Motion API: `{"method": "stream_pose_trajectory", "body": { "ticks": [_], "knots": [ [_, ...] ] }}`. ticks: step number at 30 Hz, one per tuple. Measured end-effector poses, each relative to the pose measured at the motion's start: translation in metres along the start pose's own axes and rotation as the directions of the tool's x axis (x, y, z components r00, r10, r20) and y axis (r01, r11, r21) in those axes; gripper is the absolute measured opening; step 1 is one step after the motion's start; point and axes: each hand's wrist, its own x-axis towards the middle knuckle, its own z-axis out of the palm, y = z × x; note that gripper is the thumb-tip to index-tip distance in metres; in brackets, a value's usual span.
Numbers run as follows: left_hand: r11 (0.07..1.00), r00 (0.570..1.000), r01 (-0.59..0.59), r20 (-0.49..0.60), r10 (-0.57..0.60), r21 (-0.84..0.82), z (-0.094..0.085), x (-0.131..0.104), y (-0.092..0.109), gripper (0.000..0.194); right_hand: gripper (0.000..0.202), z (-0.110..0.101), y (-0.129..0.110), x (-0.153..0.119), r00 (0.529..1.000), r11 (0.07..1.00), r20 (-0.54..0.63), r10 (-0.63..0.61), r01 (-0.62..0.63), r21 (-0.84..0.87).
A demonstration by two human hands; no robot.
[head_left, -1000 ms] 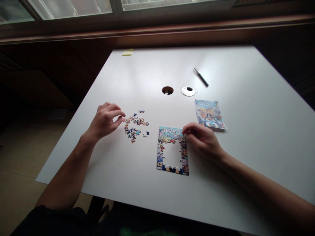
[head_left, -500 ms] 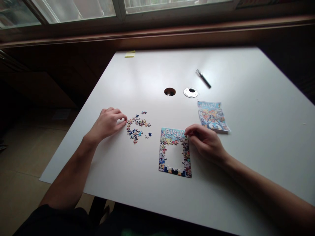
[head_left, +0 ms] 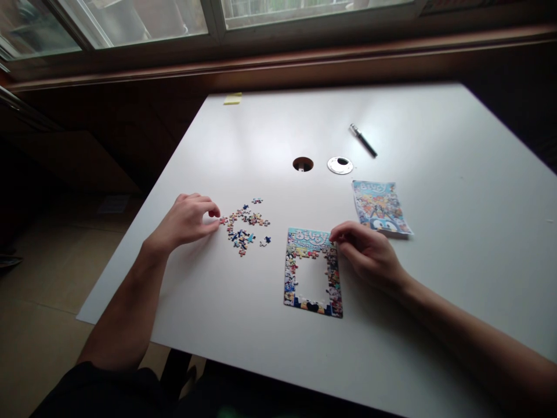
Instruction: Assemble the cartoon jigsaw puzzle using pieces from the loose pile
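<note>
My left hand [head_left: 188, 219] is at the left edge of a loose heap of jigsaw pieces [head_left: 239, 237]. Its thumb and forefinger are a little apart, and a reddish jigsaw piece [head_left: 223, 220] lies by the thumb tip. A partly assembled jigsaw puzzle [head_left: 334, 278] lies flat to the right of the heap, its border joined around a bare white middle. On its upper right corner are the curled fingertips of my right hand [head_left: 368, 251], thumb and forefinger closed there. The underside of that grip is hidden.
Behind my right hand lies a printed picture sheet [head_left: 379, 203] with a curled corner. Farther back are a round cable hole [head_left: 303, 164], its metal cover [head_left: 340, 165] and a black pen [head_left: 363, 140]. A yellow sticky note [head_left: 232, 98] marks the far left table edge.
My left thumb and forefinger have drawn slightly left and parted, uncovering a reddish piece at the heap's edge. The whole view has shifted a little. My right hand stays on the puzzle's corner.
</note>
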Motion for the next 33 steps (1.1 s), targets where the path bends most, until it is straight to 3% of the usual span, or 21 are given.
{"method": "stream_pose_trajectory", "body": {
  "ticks": [9,24,29,33],
  "knots": [
    [0.998,0.999,-0.024,0.026,0.025,-0.06,0.004,0.002,0.005,0.016,0.019,0.001,0.003,0.0,1.0,1.0,0.001,0.004,-0.004,0.008],
    [0.998,0.997,-0.049,0.058,0.052,-0.042,0.0,0.002,0.005,0.007,0.02,0.002,0.002,0.001,1.0,1.0,0.009,-0.002,0.002,0.028],
    [0.996,0.996,-0.083,-0.031,0.081,-0.045,0.01,0.005,0.013,0.01,0.021,0.001,0.002,0.001,1.0,1.0,0.009,-0.004,0.004,0.026],
    [0.97,0.967,-0.236,-0.118,0.227,-0.065,0.023,0.008,0.027,0.017,0.02,0.0,0.002,0.001,1.0,1.0,0.011,-0.006,0.006,0.015]
  ]
}}
